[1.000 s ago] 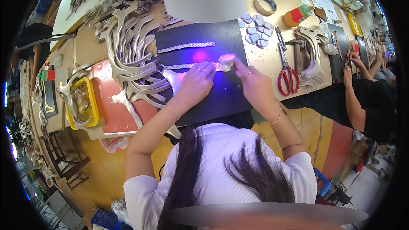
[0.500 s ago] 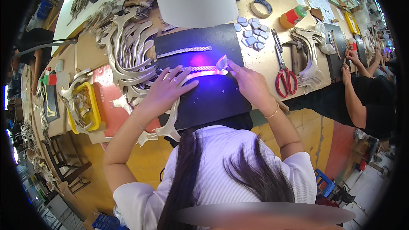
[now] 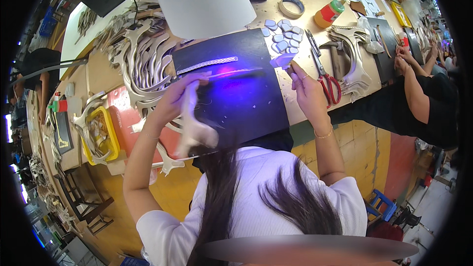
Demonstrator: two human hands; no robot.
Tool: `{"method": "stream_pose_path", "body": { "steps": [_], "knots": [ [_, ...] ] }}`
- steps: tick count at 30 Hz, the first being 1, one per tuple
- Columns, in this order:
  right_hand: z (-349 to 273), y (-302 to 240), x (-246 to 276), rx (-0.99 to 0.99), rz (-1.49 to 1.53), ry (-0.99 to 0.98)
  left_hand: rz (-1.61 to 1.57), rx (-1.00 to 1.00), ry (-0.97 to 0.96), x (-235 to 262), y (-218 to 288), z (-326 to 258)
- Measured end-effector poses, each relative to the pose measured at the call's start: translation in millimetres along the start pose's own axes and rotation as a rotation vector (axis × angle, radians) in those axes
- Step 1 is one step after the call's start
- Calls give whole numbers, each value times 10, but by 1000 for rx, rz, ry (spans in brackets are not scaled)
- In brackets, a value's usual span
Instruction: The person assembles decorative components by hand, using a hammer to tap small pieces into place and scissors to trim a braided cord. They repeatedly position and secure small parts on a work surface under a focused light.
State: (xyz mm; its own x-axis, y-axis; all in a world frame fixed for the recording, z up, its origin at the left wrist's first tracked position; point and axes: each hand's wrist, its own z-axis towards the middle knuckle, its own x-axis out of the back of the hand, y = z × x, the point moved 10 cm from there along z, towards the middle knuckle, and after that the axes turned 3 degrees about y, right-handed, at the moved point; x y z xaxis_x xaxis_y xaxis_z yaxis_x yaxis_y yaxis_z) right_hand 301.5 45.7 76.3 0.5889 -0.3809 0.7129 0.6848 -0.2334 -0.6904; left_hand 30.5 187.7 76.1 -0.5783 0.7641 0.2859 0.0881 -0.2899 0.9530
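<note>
Over the left part of the black cutting mat point(image 3: 256, 123), my left hand point(image 3: 180, 96) is closed on a silver Y-shaped leather piece point(image 3: 194, 123). Its wide end hangs down, blurred by motion, and a thin strip reaches right from the fingers under the violet light. My right hand point(image 3: 310, 93) is raised at the mat's right edge, its fingertips pinching a small pale wedge-shaped piece point(image 3: 283, 60) of a kind I cannot make out. A braided silver strap point(image 3: 207, 64) lies flat at the back of the mat, touched by neither hand.
Left of the mat are piled silver leather pieces point(image 3: 143, 64) and a yellow tray point(image 3: 116, 140). Grey-blue pads point(image 3: 283, 37), a tape roll point(image 3: 291, 7), a red-and-green bottle point(image 3: 329, 14), red-handled scissors point(image 3: 329, 86) and a hammer point(image 3: 335, 59) lie right. A co-worker point(image 3: 414, 88) works at far right.
My left hand has lifted the silver leather piece off the mat. My right hand has moved right, away from the strap, carrying the pale piece.
</note>
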Motion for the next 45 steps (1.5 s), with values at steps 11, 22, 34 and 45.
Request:
{"method": "stream_pose_path", "body": {
  "steps": [11, 22, 34, 45],
  "knots": [
    [-208, -248, -182, 179, 14, -12, -522, 602, 409, -103, -776, -609],
    [-233, -771, -550, 372, -179, -75, -399, 596, 386, -130, -768, -599],
    [-122, -771, -611, 379, -307, -155, -379, 587, 381, -169, -723, -621],
    [-133, -496, -667, 320, -226, -132, -380, 578, 415, -161, -704, -633]
  ]
}}
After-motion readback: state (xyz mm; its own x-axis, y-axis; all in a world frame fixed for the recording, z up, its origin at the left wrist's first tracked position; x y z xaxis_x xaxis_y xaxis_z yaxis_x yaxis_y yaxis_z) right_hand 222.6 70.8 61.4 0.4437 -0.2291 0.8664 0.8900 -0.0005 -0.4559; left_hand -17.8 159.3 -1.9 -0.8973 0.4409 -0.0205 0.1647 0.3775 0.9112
